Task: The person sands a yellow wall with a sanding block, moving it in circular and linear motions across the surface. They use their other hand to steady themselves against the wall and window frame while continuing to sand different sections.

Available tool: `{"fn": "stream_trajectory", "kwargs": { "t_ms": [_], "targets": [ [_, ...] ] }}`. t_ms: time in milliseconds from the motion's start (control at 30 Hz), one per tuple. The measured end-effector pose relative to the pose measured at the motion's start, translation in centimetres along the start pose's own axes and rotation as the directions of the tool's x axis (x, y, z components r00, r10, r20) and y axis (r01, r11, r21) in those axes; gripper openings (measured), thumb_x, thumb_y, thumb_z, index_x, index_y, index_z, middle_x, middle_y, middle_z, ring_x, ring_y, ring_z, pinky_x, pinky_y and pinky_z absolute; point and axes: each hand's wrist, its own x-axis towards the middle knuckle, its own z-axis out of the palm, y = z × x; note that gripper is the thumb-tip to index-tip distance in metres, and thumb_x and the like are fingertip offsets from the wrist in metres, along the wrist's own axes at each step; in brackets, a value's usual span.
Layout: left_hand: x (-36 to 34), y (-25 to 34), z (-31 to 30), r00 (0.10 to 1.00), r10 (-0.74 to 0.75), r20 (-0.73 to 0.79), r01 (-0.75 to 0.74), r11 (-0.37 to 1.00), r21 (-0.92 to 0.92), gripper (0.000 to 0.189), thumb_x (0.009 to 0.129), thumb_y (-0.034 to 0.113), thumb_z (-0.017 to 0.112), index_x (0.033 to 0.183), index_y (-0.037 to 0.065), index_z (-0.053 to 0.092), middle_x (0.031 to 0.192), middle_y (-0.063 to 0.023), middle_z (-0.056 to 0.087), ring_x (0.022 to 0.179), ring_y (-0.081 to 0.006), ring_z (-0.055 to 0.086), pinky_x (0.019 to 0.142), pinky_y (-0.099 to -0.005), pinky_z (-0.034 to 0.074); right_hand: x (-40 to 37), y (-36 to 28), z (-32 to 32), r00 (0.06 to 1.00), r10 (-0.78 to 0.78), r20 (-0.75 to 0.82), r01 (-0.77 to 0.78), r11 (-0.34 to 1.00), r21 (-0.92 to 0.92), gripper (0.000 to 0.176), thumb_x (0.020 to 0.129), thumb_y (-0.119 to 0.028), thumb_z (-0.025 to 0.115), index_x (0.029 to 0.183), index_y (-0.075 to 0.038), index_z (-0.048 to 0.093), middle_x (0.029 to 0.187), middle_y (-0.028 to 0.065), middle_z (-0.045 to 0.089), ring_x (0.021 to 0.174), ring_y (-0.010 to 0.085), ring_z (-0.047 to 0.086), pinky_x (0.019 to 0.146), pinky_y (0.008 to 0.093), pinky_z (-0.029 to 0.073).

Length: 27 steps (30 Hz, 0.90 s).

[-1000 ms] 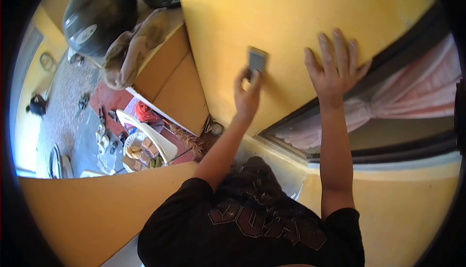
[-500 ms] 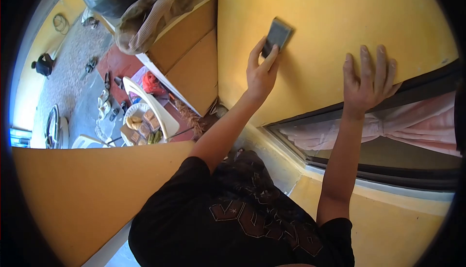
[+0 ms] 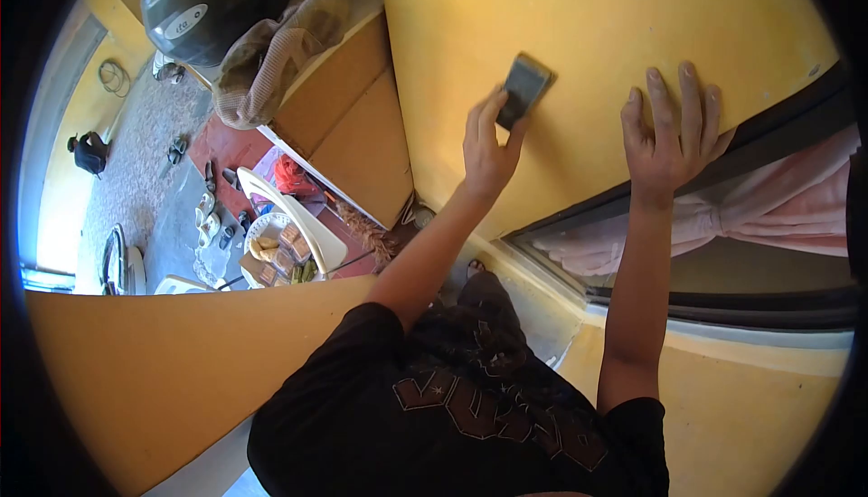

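My left hand grips a dark grey rectangular block with a paler edge, held against the yellow wall. The fingers lie along the block's left side, and the thumb is at its lower end. To the right, my right hand rests on the same wall with its fingers spread and nothing in it. Its heel lies just above the dark window frame.
A pink curtain shows behind the window. On the left, a helmet and a cloth top a brown cabinet. Below stand a white chair and a basket of food packs. Several shoes lie on the floor.
The block and my left hand have moved down the wall and nearer my right hand. My left thumb has slid toward the block's lower end. The view has tilted slightly.
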Motion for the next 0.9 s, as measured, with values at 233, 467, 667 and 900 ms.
{"fn": "stream_trajectory", "kwargs": {
  "t_ms": [233, 467, 667, 900],
  "targets": [
    [-2.6, -2.0, -0.4, 0.997, -0.028, 0.067, 0.024, 0.998, 0.058, 0.050, 0.078, 0.002, 0.073, 0.125, 0.001, 0.054, 0.119, -0.0192, 0.058, 0.106, -0.0357, 0.059, 0.087, -0.0397, 0.051, 0.0, 0.1, 0.0, 1.000, -0.006, -0.008, 0.006, 1.000, -0.010, 0.020, 0.077, -0.025, 0.072, 0.096, -0.031, 0.073, 0.122, -0.0059, 0.064, 0.127, 0.0215, 0.047, 0.116, 0.0471, 0.016],
    [1.8, 0.3, 0.7, 0.999, -0.020, -0.039, 0.022, 0.999, 0.038, 0.048, 0.082, 0.003, 0.071, 0.127, 0.000, 0.056, 0.123, -0.0219, 0.055, 0.109, -0.0363, 0.057, 0.090, -0.0388, 0.050, -0.1, 0.1, -0.2, 1.000, 0.004, -0.003, -0.003, 0.998, 0.065, 0.019, 0.077, -0.021, 0.071, 0.094, -0.029, 0.073, 0.121, -0.0044, 0.064, 0.126, 0.0218, 0.047, 0.116, 0.0468, 0.017],
    [-1.0, 0.0, 1.0, 0.998, 0.002, -0.058, 0.003, 0.996, 0.086, 0.048, 0.082, 0.006, 0.072, 0.126, -0.001, 0.056, 0.122, -0.0217, 0.056, 0.108, -0.0359, 0.058, 0.088, -0.0375, 0.051, 0.3, 0.3, -0.3, 0.999, -0.008, -0.041, 0.012, 0.994, 0.105, 0.018, 0.077, -0.019, 0.070, 0.093, -0.027, 0.073, 0.121, -0.0039, 0.065, 0.126, 0.0228, 0.047, 0.116, 0.0470, 0.018],
    [-0.2, -0.5, 0.3, 0.998, -0.050, -0.032, 0.051, 0.998, 0.021, 0.050, 0.079, 0.009, 0.076, 0.125, 0.001, 0.058, 0.121, -0.0189, 0.057, 0.107, -0.0331, 0.059, 0.086, -0.0370, 0.051, 0.0, 0.2, -0.8, 1.000, -0.004, 0.007, 0.003, 0.989, 0.148, 0.016, 0.079, -0.017, 0.068, 0.093, -0.024, 0.073, 0.123, -0.0012, 0.064, 0.125, 0.0249, 0.049, 0.115, 0.0500, 0.020]
  ]
}}
